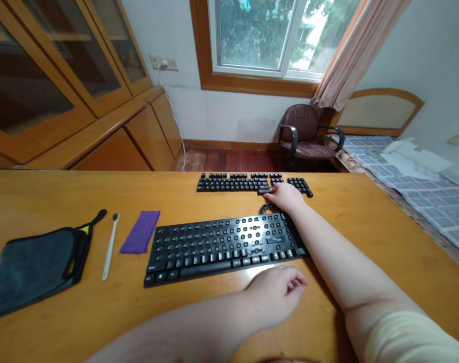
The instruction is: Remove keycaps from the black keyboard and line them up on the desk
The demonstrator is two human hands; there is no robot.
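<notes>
Our right hand [286,195] reaches past the keyboard [225,248] to the rows of loose keycaps [235,183] laid out beyond it, fingers curled on one cap at the near edge; whether it is gripped we cannot tell. Our left hand [276,292] rests loosely curled and empty, just nearer than the keyboard. We judge keycaps are being handled one at a time; next calls for a clean pinch.

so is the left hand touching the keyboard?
Apart. The head view shows bare table between the left hand, curled on the table, and the keyboard front edge.
</notes>
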